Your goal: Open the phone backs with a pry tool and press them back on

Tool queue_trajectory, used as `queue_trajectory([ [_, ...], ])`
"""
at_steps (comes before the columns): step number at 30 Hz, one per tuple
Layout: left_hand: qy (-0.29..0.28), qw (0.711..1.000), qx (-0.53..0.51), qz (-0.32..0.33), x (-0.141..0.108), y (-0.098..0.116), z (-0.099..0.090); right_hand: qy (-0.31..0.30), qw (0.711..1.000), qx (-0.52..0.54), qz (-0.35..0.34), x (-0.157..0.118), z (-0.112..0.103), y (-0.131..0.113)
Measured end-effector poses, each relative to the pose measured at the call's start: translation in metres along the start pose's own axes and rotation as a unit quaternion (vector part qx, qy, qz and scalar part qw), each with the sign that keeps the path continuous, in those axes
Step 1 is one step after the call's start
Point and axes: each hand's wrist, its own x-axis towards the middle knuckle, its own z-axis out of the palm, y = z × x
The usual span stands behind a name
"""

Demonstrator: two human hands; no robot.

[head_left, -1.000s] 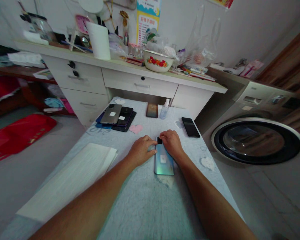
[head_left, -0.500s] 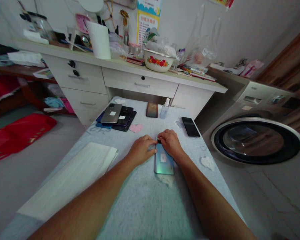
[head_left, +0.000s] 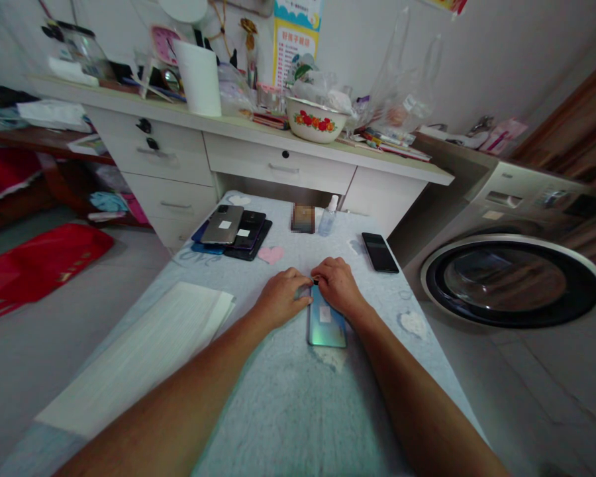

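A shiny blue-green phone (head_left: 328, 331) lies back up on the cloth-covered table (head_left: 273, 411), with a small pale label on it. My left hand (head_left: 284, 297) is at its upper left edge, thumb and fingers bent around that side. Over the phone's top end, my right hand (head_left: 336, 283) has its fingers curled and pressed together on something small that I cannot make out. The camera area is mostly hidden by my fingers. Several phones (head_left: 222, 225) are piled at the back left, and a black phone (head_left: 379, 252) lies alone at the right.
A clear spray bottle (head_left: 328, 216) and a small brown item (head_left: 303, 218) stand near the far edge. White folded sheets (head_left: 139, 358) lie at the left. Behind are a cluttered counter (head_left: 258, 136) and a washing machine (head_left: 506, 218) at the right.
The fingers of my right hand have shifted slightly left over the phone's top end, and less of its dark part shows. The view has moved a little.
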Motion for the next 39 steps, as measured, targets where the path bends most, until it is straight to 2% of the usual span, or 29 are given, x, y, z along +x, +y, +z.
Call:
queue_trajectory([
  [14,0.002,1.0,0.003,0.007,0.0,0.002,-0.001,0.013,0.998,-0.043,0.041,0.004,0.004,0.002],
  [23,0.004,1.0,-0.014,0.003,0.0,0.001,0.0,-0.02,0.999,-0.033,0.012,0.0,-0.004,-0.005],
  [30,0.038,0.998,-0.043,-0.019,-0.001,0.001,0.005,-0.049,0.999,-0.008,-0.004,-0.007,-0.013,-0.015],
  [39,0.029,0.999,-0.037,-0.025,0.0,-0.002,0.006,-0.068,0.995,0.043,-0.053,-0.016,-0.012,-0.01],
])
